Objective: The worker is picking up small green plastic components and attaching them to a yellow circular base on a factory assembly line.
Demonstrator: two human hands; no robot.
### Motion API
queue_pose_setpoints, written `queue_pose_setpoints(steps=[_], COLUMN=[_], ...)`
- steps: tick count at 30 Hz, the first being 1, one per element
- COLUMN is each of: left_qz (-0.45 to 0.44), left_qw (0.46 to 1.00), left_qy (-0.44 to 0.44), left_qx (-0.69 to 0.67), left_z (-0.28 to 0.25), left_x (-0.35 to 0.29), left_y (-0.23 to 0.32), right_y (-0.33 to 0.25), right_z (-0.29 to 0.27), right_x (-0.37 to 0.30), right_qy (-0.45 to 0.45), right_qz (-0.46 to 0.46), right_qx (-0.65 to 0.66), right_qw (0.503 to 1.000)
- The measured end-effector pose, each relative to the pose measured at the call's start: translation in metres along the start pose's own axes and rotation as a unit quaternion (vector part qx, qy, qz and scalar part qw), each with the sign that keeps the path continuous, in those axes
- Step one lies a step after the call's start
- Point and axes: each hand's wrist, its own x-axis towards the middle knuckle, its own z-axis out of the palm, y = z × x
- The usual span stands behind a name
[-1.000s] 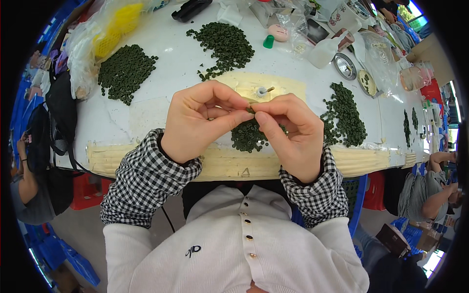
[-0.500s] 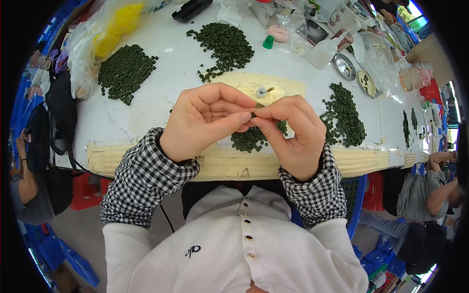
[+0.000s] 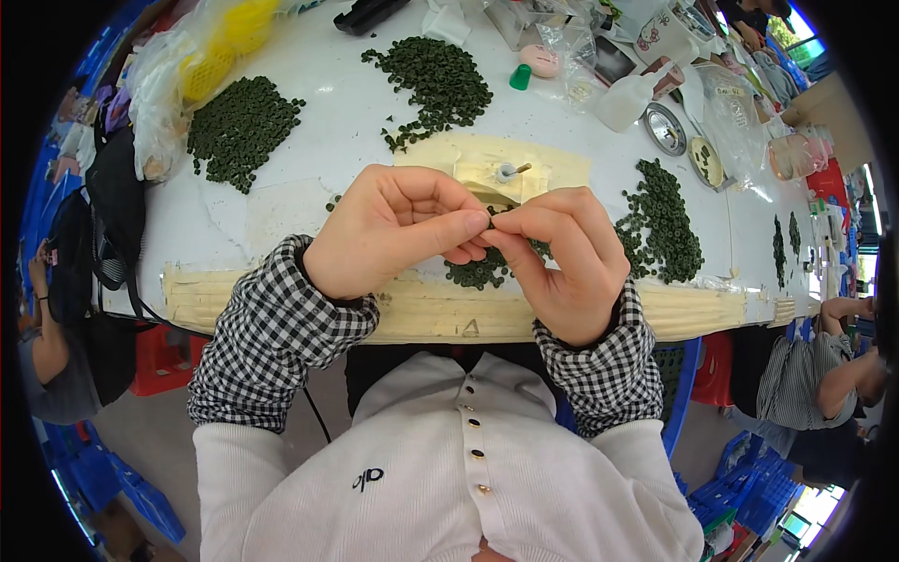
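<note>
Over the near part of the table, my left hand (image 3: 398, 220) and my right hand (image 3: 567, 258) meet fingertip to fingertip. Both are closed in a pinch on one small dark green piece (image 3: 491, 214), mostly covered by the fingers. Its exact kind is too small to tell. Below and behind the fingertips lies a small pile of similar dark green pieces (image 3: 476, 273), partly hidden by my hands. Just beyond them, a thin brass-coloured pin (image 3: 523, 169) sticks out of a pale round holder (image 3: 507, 173) on yellowish tape.
Larger piles of green pieces lie at the left (image 3: 242, 131), far middle (image 3: 435, 84) and right (image 3: 667, 225). A green cap (image 3: 520, 77), a white bottle (image 3: 623, 101), a round metal lid (image 3: 665, 129) and plastic bags (image 3: 159, 112) crowd the back. Yellow padding (image 3: 421, 318) covers the near edge.
The left thumb and forefinger have closed together at the small piece, where they were farther apart before. The right hand keeps its pinch. The view has shifted slightly.
</note>
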Motion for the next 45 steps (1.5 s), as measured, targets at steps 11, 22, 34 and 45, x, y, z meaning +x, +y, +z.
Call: queue_pose_setpoints(steps=[11, 22, 34, 45], left_qz=[0.01, 0.043, 0.128, 0.113], left_qw=[1.0, 0.998, 0.986, 0.985], left_qy=[0.007, 0.034, 0.055, 0.033], left_qx=[-0.002, 0.002, 0.089, 0.126], left_z=[0.002, 0.004, 0.008, 0.003], left_x=[-0.001, -0.003, -0.005, -0.004], left_y=[0.002, -0.002, -0.009, -0.002], right_y=[-0.001, -0.003, -0.004, -0.002], right_z=[-0.003, -0.004, 0.002, 0.001], right_x=[0.0, 0.002, -0.006, -0.004], right_qy=[-0.006, -0.026, -0.011, -0.01], right_qz=[-0.002, 0.083, 0.186, 0.135], right_qx=[-0.014, 0.085, 0.194, 0.13], right_qw=[1.0, 0.993, 0.963, 0.982])
